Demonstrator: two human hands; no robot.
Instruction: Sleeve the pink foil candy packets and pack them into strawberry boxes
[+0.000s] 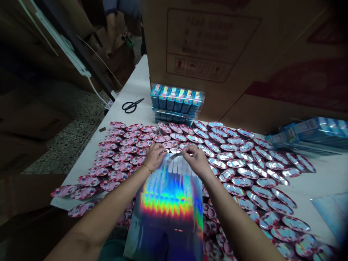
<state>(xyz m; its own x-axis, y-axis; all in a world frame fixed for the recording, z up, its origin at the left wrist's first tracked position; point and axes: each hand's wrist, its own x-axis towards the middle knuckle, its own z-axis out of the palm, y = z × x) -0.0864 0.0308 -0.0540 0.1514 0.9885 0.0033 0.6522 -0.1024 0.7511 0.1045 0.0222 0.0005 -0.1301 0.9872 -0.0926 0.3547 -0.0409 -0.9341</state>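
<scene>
A shiny rainbow-coloured sticker sheet slopes down in front of me, its near end low in the view. Close to its upper left corner, my left hand is closed, fingertips pinching at the edge. My right hand pinches one end of a thin, curved sticker strip that stands off the top of the sheet. Pale, bare strips show on the sheet below it. Around both hands stand rows of oval containers: those at left have pink round centres, while those at right have shiny oval tops.
Black scissors lie on the white table. Wrapped blue boxes stand behind the containers, with more blue packs at right. A large cardboard carton rises at the back. Another person's arm shows at upper left.
</scene>
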